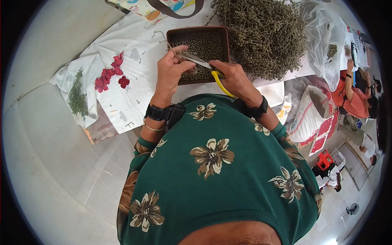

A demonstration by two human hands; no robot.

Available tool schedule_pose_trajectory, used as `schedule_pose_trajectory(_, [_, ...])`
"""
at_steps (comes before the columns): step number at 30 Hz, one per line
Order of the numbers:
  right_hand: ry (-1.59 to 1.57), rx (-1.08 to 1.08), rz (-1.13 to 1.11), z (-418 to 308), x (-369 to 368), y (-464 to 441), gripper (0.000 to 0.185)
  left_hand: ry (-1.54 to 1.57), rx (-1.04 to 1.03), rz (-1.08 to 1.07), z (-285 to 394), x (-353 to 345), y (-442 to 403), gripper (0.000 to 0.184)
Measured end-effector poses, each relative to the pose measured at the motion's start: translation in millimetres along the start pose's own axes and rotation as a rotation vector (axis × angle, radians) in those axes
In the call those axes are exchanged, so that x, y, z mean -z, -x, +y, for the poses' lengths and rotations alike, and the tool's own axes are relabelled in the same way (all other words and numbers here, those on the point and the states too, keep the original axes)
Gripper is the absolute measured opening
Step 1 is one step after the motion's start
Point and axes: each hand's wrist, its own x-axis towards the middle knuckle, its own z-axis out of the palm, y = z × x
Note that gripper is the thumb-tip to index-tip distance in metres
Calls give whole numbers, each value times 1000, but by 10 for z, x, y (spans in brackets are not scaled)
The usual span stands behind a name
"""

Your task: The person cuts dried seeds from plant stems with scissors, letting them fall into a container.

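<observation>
My left hand pinches a small bunch of dried stems above a brown rectangular tray. Small round seed pods cover the tray's bottom. In my right hand is a pair of scissors with yellow handles, its blades pointing left towards the stems. The blade tips lie close to my left fingers; whether they touch the stems I cannot tell. A large heap of dried seed-head stems rests just right of the tray.
Red flowers and a green sprig lie left on the white table cover. A patterned bag stands behind the tray. To the right are a clear plastic bag, a white sack and other people.
</observation>
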Motion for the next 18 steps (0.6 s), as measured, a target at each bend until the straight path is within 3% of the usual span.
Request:
schedule_pose_trajectory(4, [17,-147,-28,15,35,-20,35,91,23,10,2,9,-13,43])
schedule_pose_trajectory(7, [77,4,68,59,43,1,39,158,31,5,-23,37,-15,43])
schedule_pose_trajectory(18, [134,86,68,7,2,-34,42,147,-38,81,-53,1,-20,50])
